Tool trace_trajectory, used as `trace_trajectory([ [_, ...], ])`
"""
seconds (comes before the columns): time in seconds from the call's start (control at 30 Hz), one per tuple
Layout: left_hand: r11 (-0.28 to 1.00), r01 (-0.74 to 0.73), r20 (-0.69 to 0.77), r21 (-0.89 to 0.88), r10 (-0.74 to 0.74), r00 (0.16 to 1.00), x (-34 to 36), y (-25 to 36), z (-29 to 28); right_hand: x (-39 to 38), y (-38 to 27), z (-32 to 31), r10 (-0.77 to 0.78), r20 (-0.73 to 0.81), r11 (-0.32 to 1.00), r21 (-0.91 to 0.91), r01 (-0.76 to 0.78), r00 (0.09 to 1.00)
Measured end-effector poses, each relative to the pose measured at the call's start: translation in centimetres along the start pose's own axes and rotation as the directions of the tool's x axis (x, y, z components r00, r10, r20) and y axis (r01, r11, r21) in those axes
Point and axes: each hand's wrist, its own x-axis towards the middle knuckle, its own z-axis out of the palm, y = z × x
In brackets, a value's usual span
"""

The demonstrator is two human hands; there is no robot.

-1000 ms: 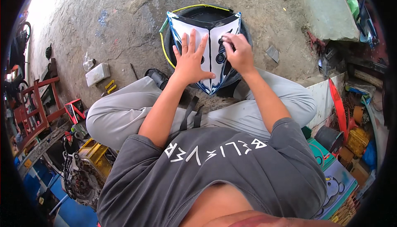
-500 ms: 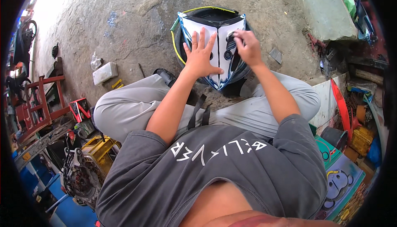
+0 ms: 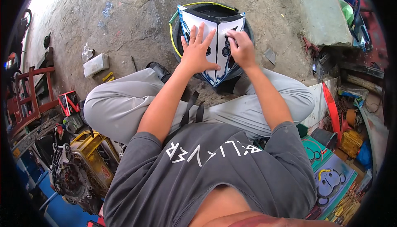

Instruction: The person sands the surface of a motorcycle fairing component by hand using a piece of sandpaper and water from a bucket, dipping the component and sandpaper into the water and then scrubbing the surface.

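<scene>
A pointed white body panel [image 3: 222,27] with black and blue edging, much like a motorcycle fairing, lies tip toward me between my folded legs. Under it sits a round black tyre-like ring [image 3: 249,27], with a yellow-green cord [image 3: 171,41] along its left and far side. My left hand [image 3: 196,54] rests flat on the panel's left half, fingers spread. On the right half, my right hand [image 3: 242,50] is closed in a pinch against the surface, beside a dark round spot [image 3: 226,51]. Whatever its fingertips hold is mostly hidden.
A white block [image 3: 96,65] and a small yellow piece [image 3: 108,77] lie on the floor to the left, near a red metal frame [image 3: 35,88]. An engine part [image 3: 73,177] is at lower left. A concrete slab [image 3: 324,18] stands far right, above a red strip [image 3: 332,105].
My right hand has shifted slightly left and toward me on the panel, still pinched. My left hand stays spread on its half. The whole view has shifted a little.
</scene>
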Motion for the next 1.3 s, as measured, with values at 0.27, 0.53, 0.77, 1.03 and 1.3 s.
trace_trajectory([
  [0.27, 0.997, 0.040, 0.063, 0.059, -0.043, 0.997, 0.4, 0.6, -0.4, 0.6, 1.2, -0.2, 0.097, -0.038, 0.995, 0.027, -0.096, 0.995],
  [0.53, 0.996, 0.036, 0.089, 0.077, -0.043, 0.995, 0.5, 0.8, -0.4, 1.1, 2.4, -0.5, 0.054, -0.055, 0.998, -0.006, -0.055, 0.997],
  [0.77, 0.987, 0.062, 0.159, 0.148, -0.086, 0.983, 0.7, 1.4, -1.2, 0.3, 1.2, -0.3, -0.031, 0.037, 0.999, 0.024, 0.030, 0.999],
  [1.03, 0.988, 0.064, 0.145, 0.138, -0.085, 0.986, 0.5, 1.2, -1.1, 0.1, 0.7, 0.1, -0.101, 0.018, 0.994, 0.036, 0.100, 0.995],
  [1.3, 0.989, 0.063, 0.148, 0.131, -0.082, 0.985, 0.7, 1.1, -1.0, 0.2, 1.4, 0.6, 0.064, -0.060, 0.993, 0.102, -0.058, 0.996],
])
